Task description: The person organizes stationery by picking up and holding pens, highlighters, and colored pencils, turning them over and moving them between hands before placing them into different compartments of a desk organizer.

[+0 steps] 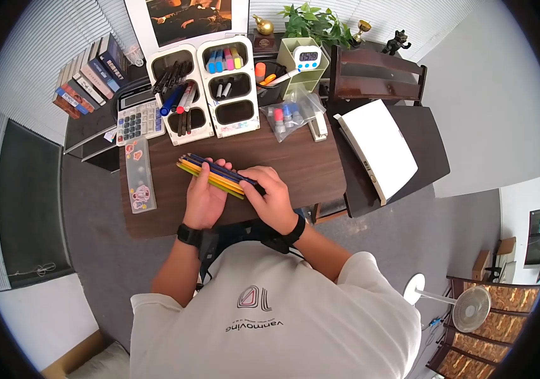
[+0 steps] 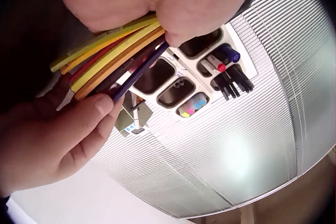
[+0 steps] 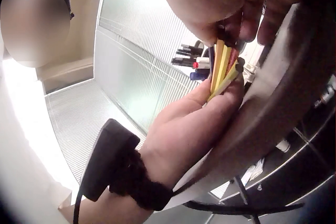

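A bundle of coloured pencils (image 1: 212, 177), in dark blue, orange, yellow, red and green-yellow, is held slantwise above the brown desk (image 1: 308, 165). My left hand (image 1: 207, 201) grips the bundle near its middle, thumb over the top and fingers beneath. At the bundle's right end my right hand (image 1: 270, 197) pinches the pencils between thumb and fingers. In the left wrist view the pencils (image 2: 116, 58) fan out slightly, with the right thumb pressed on the dark blue one. The right wrist view shows the pencils (image 3: 223, 66) spanning both hands.
Left of the hands lies a flat clear case (image 1: 138, 170) with stickers, below a calculator (image 1: 136, 125). Two white organizers (image 1: 205, 95) holding pens and highlighters stand behind. To the right are a plastic bag (image 1: 295, 112) with small bottles, a stapler (image 1: 318, 129) and a white box (image 1: 383, 148).
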Motion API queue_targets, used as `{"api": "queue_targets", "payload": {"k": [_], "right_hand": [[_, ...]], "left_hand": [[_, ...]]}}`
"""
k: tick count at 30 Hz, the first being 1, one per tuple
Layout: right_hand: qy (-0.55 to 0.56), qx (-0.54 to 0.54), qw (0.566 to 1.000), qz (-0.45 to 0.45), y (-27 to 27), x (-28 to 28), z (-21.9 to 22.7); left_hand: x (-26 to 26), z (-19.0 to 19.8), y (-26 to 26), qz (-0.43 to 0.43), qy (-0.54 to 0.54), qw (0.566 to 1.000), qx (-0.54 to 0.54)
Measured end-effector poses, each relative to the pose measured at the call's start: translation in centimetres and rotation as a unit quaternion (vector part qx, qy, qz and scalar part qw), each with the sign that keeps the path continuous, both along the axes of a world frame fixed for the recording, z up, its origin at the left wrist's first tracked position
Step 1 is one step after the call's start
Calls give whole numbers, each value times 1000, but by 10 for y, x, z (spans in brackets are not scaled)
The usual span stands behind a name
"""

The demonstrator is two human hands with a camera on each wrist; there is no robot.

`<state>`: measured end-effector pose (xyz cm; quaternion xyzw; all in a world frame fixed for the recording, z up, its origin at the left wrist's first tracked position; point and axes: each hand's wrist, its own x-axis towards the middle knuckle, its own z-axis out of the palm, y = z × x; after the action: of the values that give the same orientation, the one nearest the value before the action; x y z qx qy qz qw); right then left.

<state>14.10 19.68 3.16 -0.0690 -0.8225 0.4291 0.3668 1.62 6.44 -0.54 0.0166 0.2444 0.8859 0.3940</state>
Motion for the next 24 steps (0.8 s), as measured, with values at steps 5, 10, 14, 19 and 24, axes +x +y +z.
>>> {"api": "queue_targets", "payload": {"k": [5,10,14,19,24], "right_hand": [[32,-129,991,-24,1,8,12],[92,13,990,-107,29,-12,41],[53,161,977,-132,42,-50,31],[-3,182,979,-91,37,-73,27],[-24,180,980,-83,35,-78,24]], "left_hand": [[-3,23,-5,-33,-49,998,-15],[-11,25,-14,-120,-124,982,78],[-22,-1,-19,-194,-102,962,162],[-11,7,-20,-153,-67,984,67],[-11,3,-20,-155,-13,988,21]]}}
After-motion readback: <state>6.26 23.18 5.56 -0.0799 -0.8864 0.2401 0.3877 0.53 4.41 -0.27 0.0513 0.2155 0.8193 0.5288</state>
